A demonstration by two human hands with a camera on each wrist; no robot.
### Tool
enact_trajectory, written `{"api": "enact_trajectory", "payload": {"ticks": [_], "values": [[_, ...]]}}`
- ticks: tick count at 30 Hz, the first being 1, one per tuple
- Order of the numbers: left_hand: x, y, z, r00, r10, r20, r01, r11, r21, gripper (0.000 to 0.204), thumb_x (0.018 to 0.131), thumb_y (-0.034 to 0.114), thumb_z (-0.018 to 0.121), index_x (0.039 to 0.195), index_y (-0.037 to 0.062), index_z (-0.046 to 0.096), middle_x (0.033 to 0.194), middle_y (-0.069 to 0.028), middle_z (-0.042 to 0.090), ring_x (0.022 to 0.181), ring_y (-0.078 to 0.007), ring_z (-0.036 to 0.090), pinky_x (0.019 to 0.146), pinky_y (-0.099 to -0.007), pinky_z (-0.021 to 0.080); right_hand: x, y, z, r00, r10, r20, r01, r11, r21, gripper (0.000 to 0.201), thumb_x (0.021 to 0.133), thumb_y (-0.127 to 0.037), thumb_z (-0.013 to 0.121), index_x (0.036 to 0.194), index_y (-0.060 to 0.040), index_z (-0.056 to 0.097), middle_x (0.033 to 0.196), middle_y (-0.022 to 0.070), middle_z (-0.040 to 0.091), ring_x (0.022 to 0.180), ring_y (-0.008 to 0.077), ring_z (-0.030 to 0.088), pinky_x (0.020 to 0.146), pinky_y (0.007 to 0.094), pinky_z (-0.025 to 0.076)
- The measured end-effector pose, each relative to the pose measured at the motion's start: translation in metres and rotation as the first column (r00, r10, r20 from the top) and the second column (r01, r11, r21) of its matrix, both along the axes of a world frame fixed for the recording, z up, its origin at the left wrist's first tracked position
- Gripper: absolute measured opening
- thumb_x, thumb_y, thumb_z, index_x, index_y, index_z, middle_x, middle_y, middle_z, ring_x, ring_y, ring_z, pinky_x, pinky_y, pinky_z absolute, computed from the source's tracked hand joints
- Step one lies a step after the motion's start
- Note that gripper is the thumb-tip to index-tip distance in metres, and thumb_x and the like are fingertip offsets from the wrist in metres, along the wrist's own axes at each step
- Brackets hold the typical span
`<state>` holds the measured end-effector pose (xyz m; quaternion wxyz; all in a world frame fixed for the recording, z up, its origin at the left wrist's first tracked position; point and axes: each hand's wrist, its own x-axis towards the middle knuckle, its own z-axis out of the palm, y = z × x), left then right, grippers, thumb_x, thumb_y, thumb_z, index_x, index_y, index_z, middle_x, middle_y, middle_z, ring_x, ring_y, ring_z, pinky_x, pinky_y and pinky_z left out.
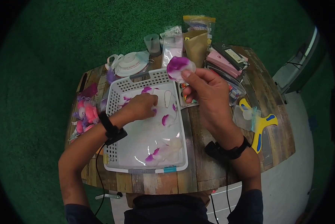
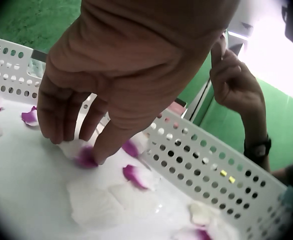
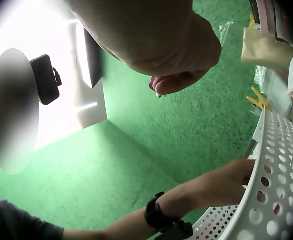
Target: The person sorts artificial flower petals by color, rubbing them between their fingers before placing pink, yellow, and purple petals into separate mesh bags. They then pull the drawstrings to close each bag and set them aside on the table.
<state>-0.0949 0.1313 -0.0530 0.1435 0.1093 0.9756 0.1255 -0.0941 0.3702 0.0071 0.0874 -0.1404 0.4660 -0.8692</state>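
Note:
My right hand (image 1: 214,95) is raised over the basket's right rim. Between its thumb and fingers it pinches purple-and-white petals (image 1: 178,66), fanned out and overlapping; in the right wrist view the hand hides most of them. Inside the white perforated basket (image 1: 111,147), my left hand (image 1: 139,107) reaches down with its fingertips pinching another purple-and-white petal (image 2: 88,157) near the bottom. Around that hand lie loose petals, among them one with a purple edge (image 1: 166,120) and a pale cluster (image 1: 167,151) toward the front.
Pink and purple fluffy items (image 1: 88,112) sit left of the basket. Behind it are a white ribbon roll (image 1: 131,64), a translucent cup (image 1: 152,44) and a brown paper pouch (image 1: 195,46). Stacked boxes (image 1: 227,61) and a yellow three-armed object (image 1: 263,125) occupy the right side.

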Motion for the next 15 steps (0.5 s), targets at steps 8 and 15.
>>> {"api": "enact_trajectory", "payload": {"ticks": [8, 15], "values": [[-0.002, -0.006, 0.003, 0.997, -0.051, 0.065, 0.053, 0.998, -0.031, 0.025, 0.07, 0.022, 0.079, 0.079, 0.0037, 0.063, 0.074, -0.0117, 0.065, 0.074, -0.0295, 0.063, 0.069, -0.04, 0.049, 0.003, 0.002, 0.003, 0.999, 0.002, -0.043, -0.001, 1.0, 0.03, 0.025, 0.087, -0.018, 0.076, 0.099, 0.0023, 0.067, 0.079, 0.0039, 0.068, 0.066, 0.0088, 0.064, 0.052, 0.0212, 0.049], [0.025, 0.017, 0.065, 0.998, 0.056, 0.035, -0.064, 0.947, 0.314, 0.022, 0.079, 0.018, 0.078, 0.08, 0.0031, 0.063, 0.074, -0.0065, 0.065, 0.069, -0.0172, 0.064, 0.061, -0.0336, 0.049, -0.002, -0.002, -0.005, 0.999, 0.007, -0.038, -0.004, 0.998, 0.067, 0.025, 0.088, -0.018, 0.075, 0.099, 0.0026, 0.067, 0.079, 0.004, 0.068, 0.066, 0.0084, 0.064, 0.052, 0.021, 0.048]]}}
